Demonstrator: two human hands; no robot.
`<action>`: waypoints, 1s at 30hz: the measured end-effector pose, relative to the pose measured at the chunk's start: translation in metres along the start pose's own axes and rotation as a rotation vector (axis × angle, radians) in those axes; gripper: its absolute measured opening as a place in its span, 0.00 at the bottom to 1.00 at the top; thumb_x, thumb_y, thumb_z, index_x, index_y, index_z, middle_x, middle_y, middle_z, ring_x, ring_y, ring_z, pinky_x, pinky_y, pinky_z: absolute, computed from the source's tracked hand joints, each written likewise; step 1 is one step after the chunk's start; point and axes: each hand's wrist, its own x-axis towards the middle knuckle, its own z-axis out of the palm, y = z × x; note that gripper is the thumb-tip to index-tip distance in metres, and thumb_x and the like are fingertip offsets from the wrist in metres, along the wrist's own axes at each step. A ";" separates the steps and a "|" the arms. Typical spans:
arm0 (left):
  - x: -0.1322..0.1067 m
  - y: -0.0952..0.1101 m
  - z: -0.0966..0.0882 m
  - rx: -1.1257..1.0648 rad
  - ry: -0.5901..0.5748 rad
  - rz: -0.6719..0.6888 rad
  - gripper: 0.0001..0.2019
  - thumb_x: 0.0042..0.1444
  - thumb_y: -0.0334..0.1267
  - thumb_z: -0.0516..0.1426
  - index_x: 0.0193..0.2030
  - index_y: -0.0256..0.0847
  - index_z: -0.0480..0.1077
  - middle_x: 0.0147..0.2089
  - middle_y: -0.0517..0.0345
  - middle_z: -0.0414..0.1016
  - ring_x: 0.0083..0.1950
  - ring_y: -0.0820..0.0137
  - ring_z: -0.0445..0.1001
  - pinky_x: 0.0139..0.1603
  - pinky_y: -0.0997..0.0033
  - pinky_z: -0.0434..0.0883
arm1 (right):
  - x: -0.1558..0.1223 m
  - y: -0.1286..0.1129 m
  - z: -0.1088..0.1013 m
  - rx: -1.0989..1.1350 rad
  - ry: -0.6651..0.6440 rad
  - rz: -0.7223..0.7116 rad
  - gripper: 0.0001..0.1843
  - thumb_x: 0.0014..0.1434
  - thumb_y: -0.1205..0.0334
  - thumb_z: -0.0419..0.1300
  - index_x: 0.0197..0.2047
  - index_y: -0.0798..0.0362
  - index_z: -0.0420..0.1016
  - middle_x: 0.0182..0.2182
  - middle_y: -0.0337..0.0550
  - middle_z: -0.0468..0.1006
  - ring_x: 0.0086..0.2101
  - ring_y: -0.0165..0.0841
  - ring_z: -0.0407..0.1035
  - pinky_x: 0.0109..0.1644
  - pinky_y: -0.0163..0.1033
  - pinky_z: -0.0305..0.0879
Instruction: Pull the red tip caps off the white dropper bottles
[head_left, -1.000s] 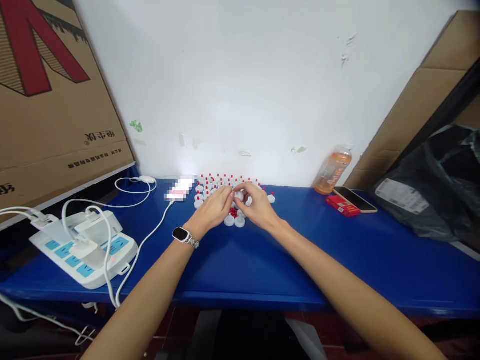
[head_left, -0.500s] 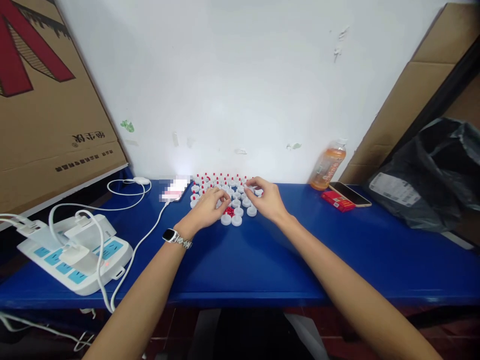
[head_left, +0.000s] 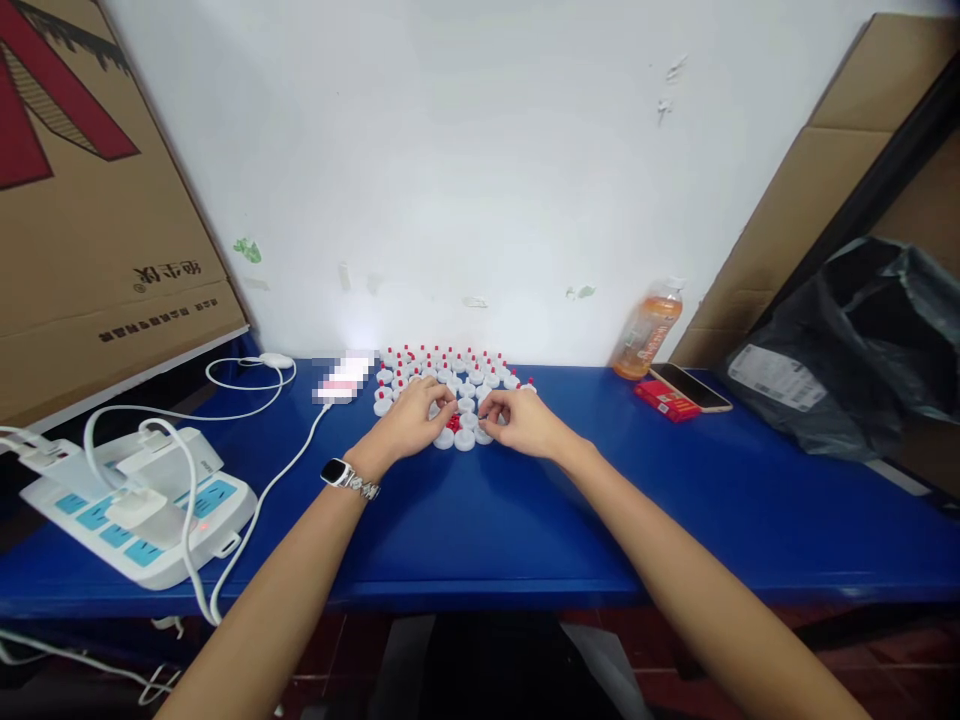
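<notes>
Many white round caps stand in a cluster on the blue table against the wall, and those at the back and left carry small red tips. A little heap of loose red tips lies among the front caps. Over the left side of the cluster, my left hand is closed with thumb and fingers together beside the heap. My right hand is closed in a pinch at the front right caps. What either pinch holds is too small to make out.
A white power strip with cables and a charging phone lie at left. At right are an orange drink bottle, a red packet, another phone and a dark plastic bag. Cardboard stands at left.
My right hand has come from the back right of the cluster towards the front, nearer my left hand. A red-tipped cap now shows at the right edge. My left hand stays about where it was.
</notes>
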 end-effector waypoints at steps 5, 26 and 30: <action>0.001 -0.001 0.002 -0.013 -0.010 0.009 0.12 0.64 0.41 0.50 0.36 0.41 0.71 0.37 0.55 0.71 0.44 0.64 0.69 0.48 0.61 0.66 | 0.018 0.007 -0.013 -0.152 0.180 0.049 0.08 0.58 0.63 0.57 0.38 0.52 0.77 0.32 0.40 0.80 0.29 0.30 0.70 0.36 0.35 0.60; 0.001 0.009 -0.004 -0.058 0.122 0.009 0.11 0.67 0.44 0.49 0.39 0.42 0.68 0.38 0.56 0.72 0.43 0.64 0.70 0.45 0.62 0.66 | 0.036 0.000 -0.003 -0.080 0.217 -0.184 0.08 0.61 0.66 0.54 0.43 0.51 0.70 0.36 0.41 0.75 0.33 0.32 0.69 0.41 0.37 0.62; -0.002 0.017 -0.003 -0.035 0.134 0.017 0.12 0.68 0.46 0.48 0.37 0.42 0.63 0.36 0.57 0.69 0.39 0.66 0.68 0.40 0.65 0.66 | 0.023 -0.013 0.008 0.006 0.240 -0.300 0.07 0.57 0.69 0.57 0.40 0.51 0.71 0.37 0.41 0.75 0.33 0.31 0.68 0.40 0.36 0.63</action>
